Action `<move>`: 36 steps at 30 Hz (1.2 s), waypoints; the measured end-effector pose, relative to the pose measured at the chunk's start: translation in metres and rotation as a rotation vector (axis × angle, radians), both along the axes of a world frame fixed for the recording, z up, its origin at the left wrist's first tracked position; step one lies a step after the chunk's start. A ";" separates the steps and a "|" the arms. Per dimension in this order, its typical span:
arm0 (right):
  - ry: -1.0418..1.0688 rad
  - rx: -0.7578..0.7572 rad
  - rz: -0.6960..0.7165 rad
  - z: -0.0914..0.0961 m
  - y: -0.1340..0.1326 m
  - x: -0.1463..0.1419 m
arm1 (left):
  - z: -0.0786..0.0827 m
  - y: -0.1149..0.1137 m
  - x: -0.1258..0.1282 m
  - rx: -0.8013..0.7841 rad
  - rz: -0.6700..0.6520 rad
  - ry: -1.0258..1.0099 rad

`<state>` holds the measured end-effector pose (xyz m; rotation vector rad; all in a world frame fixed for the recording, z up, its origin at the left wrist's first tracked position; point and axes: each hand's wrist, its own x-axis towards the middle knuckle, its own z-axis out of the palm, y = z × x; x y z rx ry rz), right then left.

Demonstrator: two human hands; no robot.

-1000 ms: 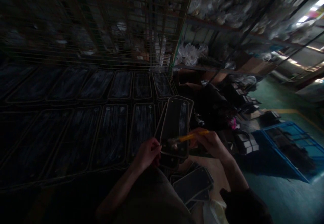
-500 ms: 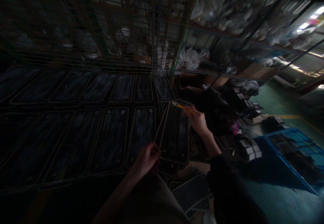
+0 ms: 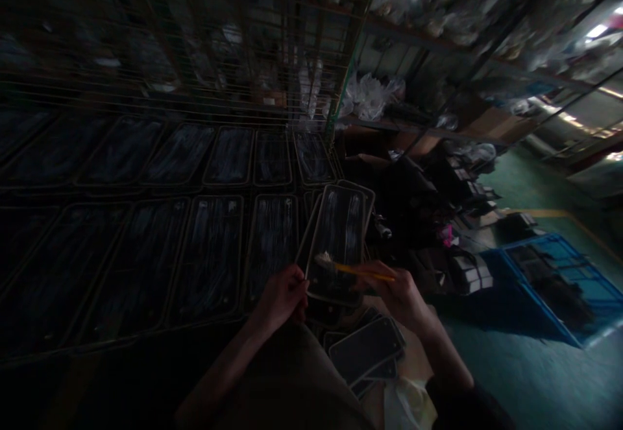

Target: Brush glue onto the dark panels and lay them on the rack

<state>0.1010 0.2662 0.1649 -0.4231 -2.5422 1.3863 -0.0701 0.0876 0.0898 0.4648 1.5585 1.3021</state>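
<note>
My right hand (image 3: 396, 290) is closed round a yellow-handled brush (image 3: 357, 270). Its pale bristles rest on a dark rectangular panel (image 3: 339, 222) with rounded corners and a light edge. Whitish streaks run along the panel's upper part. At the panel's lower left edge, my left hand (image 3: 285, 294) pinches the rim between thumb and fingers. Further panels lie partly hidden beneath this one. To the left, more streaked dark panels (image 3: 211, 255) lie side by side in two rows.
Behind the rows stands a wire mesh rack (image 3: 335, 93). Shelves with plastic bags (image 3: 370, 96) are at the back right. A blue crate (image 3: 549, 287) stands on the green floor. Loose grey panels (image 3: 367, 349) lie stacked below my hands.
My right hand has drawn the brush from the panel's top edge down toward its lower left. New whitish streaks show on the panel. My left hand keeps its place at the edge.
</note>
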 end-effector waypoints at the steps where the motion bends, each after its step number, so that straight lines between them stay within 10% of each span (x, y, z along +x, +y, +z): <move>1: -0.009 -0.051 -0.001 0.001 -0.006 0.005 | 0.001 0.000 0.000 -0.007 0.001 -0.002; 9: 0.131 -0.280 -0.222 -0.018 0.021 -0.003 | 0.003 -0.002 0.001 0.026 0.005 0.021; 19: 0.346 0.200 -0.380 -0.032 0.102 -0.071 | 0.002 0.000 0.002 0.030 -0.006 0.054; 26: 0.235 0.433 -0.184 -0.039 0.090 -0.068 | 0.003 0.000 0.004 0.034 0.031 0.053; 32: 0.119 0.131 -0.071 0.002 0.060 -0.030 | 0.002 0.000 0.005 0.018 0.039 0.046; 36: 0.243 0.127 -0.235 0.008 0.071 -0.045 | 0.004 0.000 0.005 0.001 0.027 0.055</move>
